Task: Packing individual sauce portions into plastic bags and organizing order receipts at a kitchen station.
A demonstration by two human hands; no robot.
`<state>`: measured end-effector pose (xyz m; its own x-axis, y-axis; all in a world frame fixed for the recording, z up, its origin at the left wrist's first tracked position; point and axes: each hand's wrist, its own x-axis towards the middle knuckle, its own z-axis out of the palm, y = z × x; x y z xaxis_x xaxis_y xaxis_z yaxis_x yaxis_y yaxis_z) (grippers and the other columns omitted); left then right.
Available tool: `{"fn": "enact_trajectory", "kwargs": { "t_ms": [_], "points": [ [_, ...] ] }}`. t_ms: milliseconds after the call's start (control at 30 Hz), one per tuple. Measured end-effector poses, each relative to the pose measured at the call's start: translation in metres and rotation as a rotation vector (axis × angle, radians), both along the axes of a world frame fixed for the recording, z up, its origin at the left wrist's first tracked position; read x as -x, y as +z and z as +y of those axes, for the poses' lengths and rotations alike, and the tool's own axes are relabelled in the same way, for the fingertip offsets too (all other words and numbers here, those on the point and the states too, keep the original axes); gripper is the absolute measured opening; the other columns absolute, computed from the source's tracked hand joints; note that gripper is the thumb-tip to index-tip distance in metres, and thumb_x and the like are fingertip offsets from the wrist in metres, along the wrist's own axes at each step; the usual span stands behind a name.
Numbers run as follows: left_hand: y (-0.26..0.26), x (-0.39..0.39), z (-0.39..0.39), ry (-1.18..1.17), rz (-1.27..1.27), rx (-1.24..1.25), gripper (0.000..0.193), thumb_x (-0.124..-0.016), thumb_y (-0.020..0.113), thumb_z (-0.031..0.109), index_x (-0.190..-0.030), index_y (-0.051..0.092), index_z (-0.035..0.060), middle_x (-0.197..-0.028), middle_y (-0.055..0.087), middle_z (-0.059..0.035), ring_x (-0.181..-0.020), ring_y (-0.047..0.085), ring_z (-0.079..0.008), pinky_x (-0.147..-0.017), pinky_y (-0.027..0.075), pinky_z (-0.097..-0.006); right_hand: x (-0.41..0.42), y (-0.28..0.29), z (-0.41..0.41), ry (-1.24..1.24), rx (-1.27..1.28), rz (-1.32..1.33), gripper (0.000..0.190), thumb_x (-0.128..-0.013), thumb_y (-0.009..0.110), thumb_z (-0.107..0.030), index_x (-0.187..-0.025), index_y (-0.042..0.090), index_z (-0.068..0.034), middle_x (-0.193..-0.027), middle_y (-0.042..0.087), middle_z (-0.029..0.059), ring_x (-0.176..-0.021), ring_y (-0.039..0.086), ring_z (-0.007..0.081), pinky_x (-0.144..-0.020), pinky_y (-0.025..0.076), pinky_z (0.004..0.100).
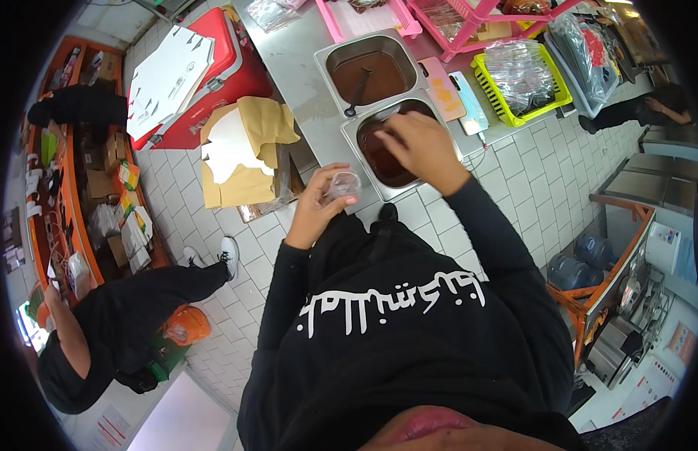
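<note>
My left hand (318, 206) holds a small clear plastic cup (345, 185) beside the near steel pan, the cup's round rim facing up. Over that near steel pan (365, 179), my right hand (419, 146) is bent with its fingers blurred. Whether those fingers grip anything cannot be made out. Dark brown sauce (380, 160) lies in the near pan, partly hidden by the hand. Touching it on the far side is another steel pan (325, 62) of brown sauce (343, 76), with a dark-handled ladle (358, 93) leaning in it.
Two phones, one pink (442, 90) and one pale blue (470, 107), lie right of the pans on the steel table (295, 67). Beyond are a yellow-green basket (518, 118) of plastic bags and pink racks (456, 42). A red cooler (236, 84) stands left. Other people (140, 304) are nearby.
</note>
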<state>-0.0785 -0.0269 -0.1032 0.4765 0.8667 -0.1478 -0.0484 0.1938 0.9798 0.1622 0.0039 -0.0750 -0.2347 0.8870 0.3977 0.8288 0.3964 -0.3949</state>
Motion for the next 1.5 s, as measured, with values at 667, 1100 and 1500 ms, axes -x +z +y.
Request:
{"fn": "enact_trajectory", "kwargs": {
  "t_ms": [667, 1100, 1500],
  "points": [
    [0.023, -0.044, -0.003, -0.099, 0.372, -0.262, 0.042, -0.073, 0.077, 0.002, -0.108, 0.054, -0.0019, -0.112, 0.042, -0.0070, -0.101, 0.056, -0.0159, -0.082, 0.053, -0.0263, -0.047, -0.029, -0.097, 0.159, -0.064, 0.231, 0.026, -0.076, 0.071, -0.008, -0.101, 0.065, -0.006, -0.093, 0.065, 0.0046, -0.085, 0.063, 0.0198, -0.065, 0.053, 0.0294],
    [0.032, -0.053, -0.010, -0.126, 0.463, -0.439, 0.047, -0.071, 0.082, 0.017, -0.108, 0.057, 0.0027, -0.109, 0.046, -0.0085, -0.086, 0.059, -0.0183, -0.067, 0.054, -0.0284, -0.043, -0.032, -0.124, 0.185, -0.099, 0.285, 0.028, -0.072, 0.069, -0.004, -0.100, 0.064, -0.006, -0.094, 0.063, 0.0043, -0.088, 0.063, 0.0206, -0.065, 0.053, 0.0301],
    [0.032, -0.056, -0.006, -0.157, 0.488, -0.473, 0.048, -0.070, 0.082, 0.018, -0.107, 0.056, 0.0021, -0.109, 0.046, -0.0090, -0.084, 0.060, -0.0197, -0.068, 0.055, -0.0290, -0.084, -0.051, -0.127, 0.038, -0.081, 0.202, 0.024, -0.077, 0.068, -0.004, -0.101, 0.065, -0.007, -0.093, 0.065, 0.0045, -0.087, 0.063, 0.0209, -0.068, 0.053, 0.0307]
  ]
}}
